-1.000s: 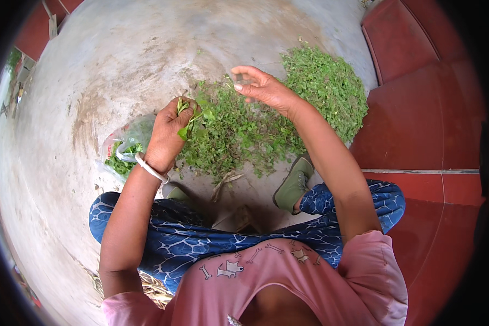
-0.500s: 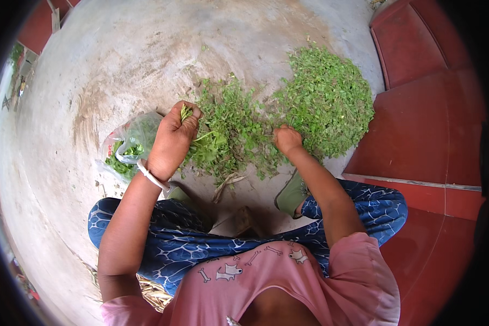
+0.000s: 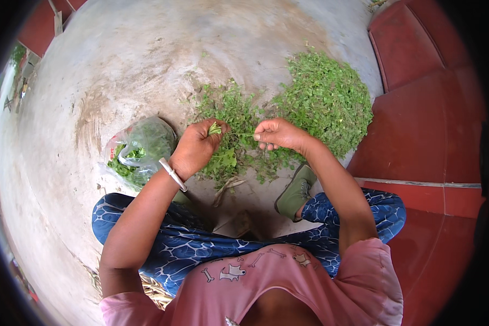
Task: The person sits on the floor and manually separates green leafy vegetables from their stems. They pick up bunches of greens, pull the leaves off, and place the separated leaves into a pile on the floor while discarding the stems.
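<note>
A small bunch of green leafy stems [image 3: 214,129] is being gripped in the left hand [image 3: 198,149], above a loose patch of green cuttings [image 3: 232,103]. The right hand [image 3: 280,135] is being held nearby, half-curled; its grip cannot be told. A clear plastic bag [image 3: 158,137] is being supported by the grey concrete floor [image 3: 136,60].

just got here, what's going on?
The person's left hand grips a small bunch of green stems over a loose patch of greens on the floor. The right hand is close by; whether it pinches anything is too small to tell. A larger heap of greens lies to the right, a clear plastic bag holding leaves to the left.
</note>
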Tool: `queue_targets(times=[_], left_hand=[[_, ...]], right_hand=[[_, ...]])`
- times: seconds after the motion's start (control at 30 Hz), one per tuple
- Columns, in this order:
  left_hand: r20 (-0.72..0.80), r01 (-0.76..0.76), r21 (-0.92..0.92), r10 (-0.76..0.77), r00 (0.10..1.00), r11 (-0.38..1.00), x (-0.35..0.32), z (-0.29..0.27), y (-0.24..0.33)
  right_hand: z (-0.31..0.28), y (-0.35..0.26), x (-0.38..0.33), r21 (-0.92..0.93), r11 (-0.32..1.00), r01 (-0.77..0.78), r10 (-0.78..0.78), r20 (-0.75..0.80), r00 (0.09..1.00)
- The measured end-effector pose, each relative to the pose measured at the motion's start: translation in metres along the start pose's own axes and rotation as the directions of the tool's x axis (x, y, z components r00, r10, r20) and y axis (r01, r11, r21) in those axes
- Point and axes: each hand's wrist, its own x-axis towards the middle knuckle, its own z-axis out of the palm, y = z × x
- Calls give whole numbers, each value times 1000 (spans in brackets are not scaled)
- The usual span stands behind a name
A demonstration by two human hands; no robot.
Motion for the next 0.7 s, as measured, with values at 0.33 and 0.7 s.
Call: queue_targets(times=[0.33, 0.7], left_hand=[[99, -84, 143, 70, 993, 986, -4, 5, -15], [-75, -17, -172, 4, 997, 985, -7, -3, -1]], right_hand=[[33, -57, 5, 25, 978, 206, -208, 109, 972], [-14, 76, 51, -791, 606, -87, -287, -318, 904]])
